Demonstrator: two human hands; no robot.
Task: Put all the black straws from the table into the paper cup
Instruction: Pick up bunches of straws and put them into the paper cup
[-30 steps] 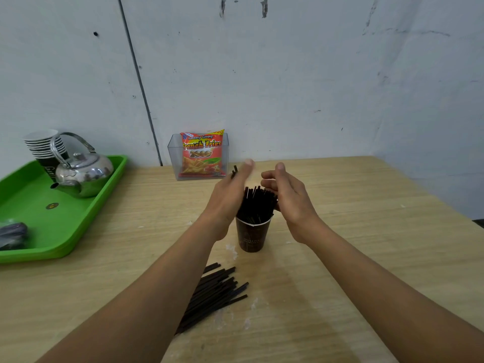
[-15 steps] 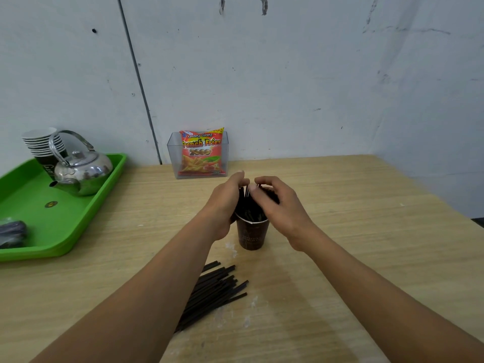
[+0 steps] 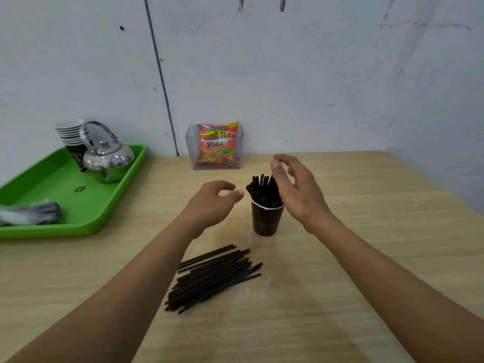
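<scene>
A dark brown paper cup (image 3: 266, 220) stands upright mid-table with several black straws (image 3: 262, 189) sticking out of its top. A pile of several more black straws (image 3: 213, 276) lies flat on the table in front of the cup, slightly left. My left hand (image 3: 211, 203) hovers just left of the cup, fingers loosely curled and holding nothing. My right hand (image 3: 297, 191) is right of the cup and beside the straw tops, fingers spread and empty.
A green tray (image 3: 86, 218) at the left holds a metal kettle (image 3: 108, 158), a stack of paper cups (image 3: 71, 134) and a plastic-wrapped bundle (image 3: 28, 213). A clear box with a snack packet (image 3: 216, 146) stands against the wall behind the cup.
Both hands were closed around the straws in the cup half a second ago. They have let go and moved apart, the left one down and leftward.
</scene>
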